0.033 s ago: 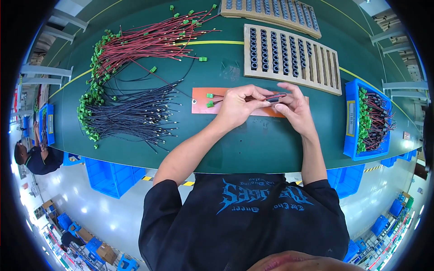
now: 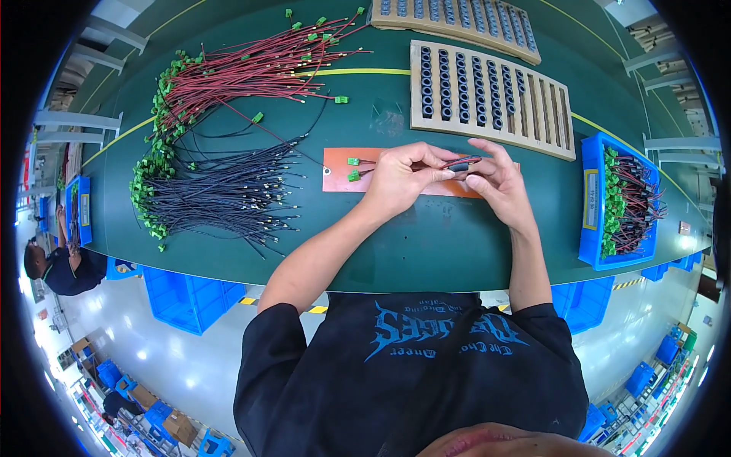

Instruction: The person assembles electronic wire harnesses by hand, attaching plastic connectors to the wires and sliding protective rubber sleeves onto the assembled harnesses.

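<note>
My left hand (image 2: 407,175) is closed in a pinch on a pair of red and black wires, whose green connectors (image 2: 353,169) stick out on its left side. Between the two hands lies a dark ferrite core (image 2: 461,167), with a red wire along it. My right hand (image 2: 499,183) is closed round the core's right end, thumb below and fingers above; its fingertips partly cover the wire ends. Both hands work just over an orange-pink mat (image 2: 335,181) on the green table (image 2: 365,244).
Red wires (image 2: 236,72) and black wires (image 2: 221,190) with green connectors are heaped at left. A cardboard tray (image 2: 560,114) of ferrite cores stands at far right, another tray (image 2: 457,17) behind it. A blue bin (image 2: 590,247) holds finished-looking wire assemblies at right. A co-worker (image 2: 65,266) is at far left.
The core and wires between my hands have shifted slightly, and the core shows more plainly. My right fingers have moved a little; the rest looks the same.
</note>
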Tool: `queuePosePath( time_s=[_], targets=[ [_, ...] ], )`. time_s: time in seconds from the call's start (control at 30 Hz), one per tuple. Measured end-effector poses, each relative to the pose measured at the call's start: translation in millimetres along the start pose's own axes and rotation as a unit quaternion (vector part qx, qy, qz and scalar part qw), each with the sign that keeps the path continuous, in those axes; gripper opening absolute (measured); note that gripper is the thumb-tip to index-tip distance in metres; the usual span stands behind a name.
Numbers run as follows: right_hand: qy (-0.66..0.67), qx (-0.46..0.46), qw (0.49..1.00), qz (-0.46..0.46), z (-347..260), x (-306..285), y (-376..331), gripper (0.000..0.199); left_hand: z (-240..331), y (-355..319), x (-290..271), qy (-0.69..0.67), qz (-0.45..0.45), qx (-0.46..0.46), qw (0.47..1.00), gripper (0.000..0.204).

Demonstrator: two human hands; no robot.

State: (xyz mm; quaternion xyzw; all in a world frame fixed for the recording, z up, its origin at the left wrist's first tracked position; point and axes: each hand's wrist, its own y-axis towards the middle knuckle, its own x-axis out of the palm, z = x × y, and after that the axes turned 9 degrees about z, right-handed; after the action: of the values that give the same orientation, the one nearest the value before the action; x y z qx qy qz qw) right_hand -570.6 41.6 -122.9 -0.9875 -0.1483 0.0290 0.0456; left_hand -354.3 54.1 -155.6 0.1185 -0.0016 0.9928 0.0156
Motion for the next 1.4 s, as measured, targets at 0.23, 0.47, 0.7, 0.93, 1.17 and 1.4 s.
queuePosePath(
  time_s=[0.23,0.47,0.7,0.93,1.17,1.4],
  targets=[
    [-0.085,-0.103,0.990,0.045,9.8,-5.5,2.6,0.026,4.0,-0.6,1.1,0.009,0.005,-0.003,1.000,0.007],
    [-0.073,-0.066,0.986,0.136,10.8,15.6,-2.6,0.017,-3.7,-3.2,1.5,0.090,-0.010,0.134,0.987,0.009],
    [-0.160,-0.109,0.974,0.117,9.4,9.9,-0.7,0.015,6.1,-1.4,-2.0,0.056,-0.057,0.091,0.993,0.010],
    [-0.128,-0.103,0.982,0.098,14.9,2.3,1.7,0.019,1.6,2.2,-10.5,0.076,-0.081,0.123,0.986,0.013],
    [-0.054,-0.094,0.993,0.045,12.3,-1.4,-1.7,0.025,3.0,4.4,-9.9,0.063,-0.089,0.078,0.991,0.014],
    [-0.110,-0.138,0.984,0.005,1.1,-8.6,3.2,0.023,8.5,5.6,-8.9,-0.042,-0.075,-0.036,0.996,0.017]
  ],
)
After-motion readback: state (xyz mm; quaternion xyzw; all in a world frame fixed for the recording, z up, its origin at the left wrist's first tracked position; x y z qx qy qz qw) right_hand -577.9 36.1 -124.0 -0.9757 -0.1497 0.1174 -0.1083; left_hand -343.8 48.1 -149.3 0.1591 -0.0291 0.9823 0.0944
